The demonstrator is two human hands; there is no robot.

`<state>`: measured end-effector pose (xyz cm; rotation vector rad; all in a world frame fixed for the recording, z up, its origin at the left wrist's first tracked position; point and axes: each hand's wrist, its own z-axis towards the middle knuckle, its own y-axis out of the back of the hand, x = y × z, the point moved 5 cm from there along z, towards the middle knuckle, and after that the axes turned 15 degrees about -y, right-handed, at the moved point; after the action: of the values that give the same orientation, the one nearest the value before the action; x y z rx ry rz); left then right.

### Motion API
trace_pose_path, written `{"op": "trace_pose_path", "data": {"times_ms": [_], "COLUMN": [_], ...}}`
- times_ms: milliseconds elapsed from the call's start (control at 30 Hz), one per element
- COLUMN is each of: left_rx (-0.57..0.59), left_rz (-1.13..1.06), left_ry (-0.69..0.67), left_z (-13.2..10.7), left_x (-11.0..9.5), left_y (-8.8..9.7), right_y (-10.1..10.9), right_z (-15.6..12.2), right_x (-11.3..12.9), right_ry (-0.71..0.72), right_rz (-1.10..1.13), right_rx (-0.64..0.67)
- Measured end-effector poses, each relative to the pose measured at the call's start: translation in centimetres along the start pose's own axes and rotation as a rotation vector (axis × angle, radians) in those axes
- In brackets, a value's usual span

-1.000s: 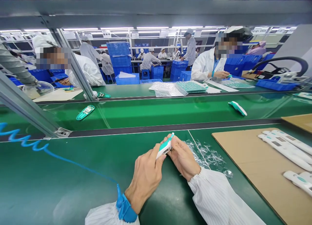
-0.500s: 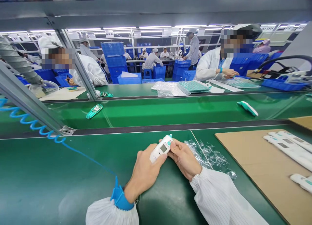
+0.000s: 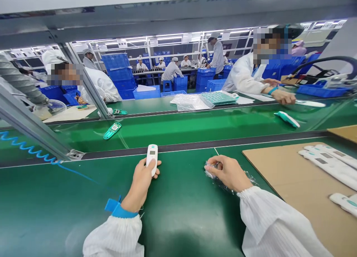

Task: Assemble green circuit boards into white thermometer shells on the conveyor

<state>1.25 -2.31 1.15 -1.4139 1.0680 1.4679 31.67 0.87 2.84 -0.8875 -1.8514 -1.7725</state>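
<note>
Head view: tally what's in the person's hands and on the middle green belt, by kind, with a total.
White handheld device, in the left hand: 1
Clear plastic wrap, under the right hand: 1
Teal housings, on the middle green belt: 2
Total: 4

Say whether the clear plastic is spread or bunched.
The clear plastic is bunched: the right hand grips it in a crumpled wad against the bench.
</note>
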Motion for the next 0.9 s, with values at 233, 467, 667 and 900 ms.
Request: {"op": "trace_pose_path", "data": {"times_ms": [233, 467, 667, 900], "left_rx": [-0.006, -0.14, -0.099, -0.323], "left_rz": [0.216, 0.724, 1.019, 1.144], "left_ry": [-0.143, -0.241, -0.358, -0.232], "left_z": [9.8, 14.3, 13.7, 18.0], "left_x": [-2.7, -1.4, -0.8, -3.3], "left_y": [-1.3, 1.0, 3.0, 8.8], "right_y": [-1.9, -1.6, -4.5, -5.4], "right_z": [0.0, -0.6, -0.9, -1.2], "right_x": [0.0, 0.6, 0.9, 0.9], "right_ry": [0.068, 0.237, 0.384, 0.393], "right_rz": [0.069, -0.046, -0.184, -0.173], "right_rx": [-0.242, -0.528, -0.435, -0.434]}}
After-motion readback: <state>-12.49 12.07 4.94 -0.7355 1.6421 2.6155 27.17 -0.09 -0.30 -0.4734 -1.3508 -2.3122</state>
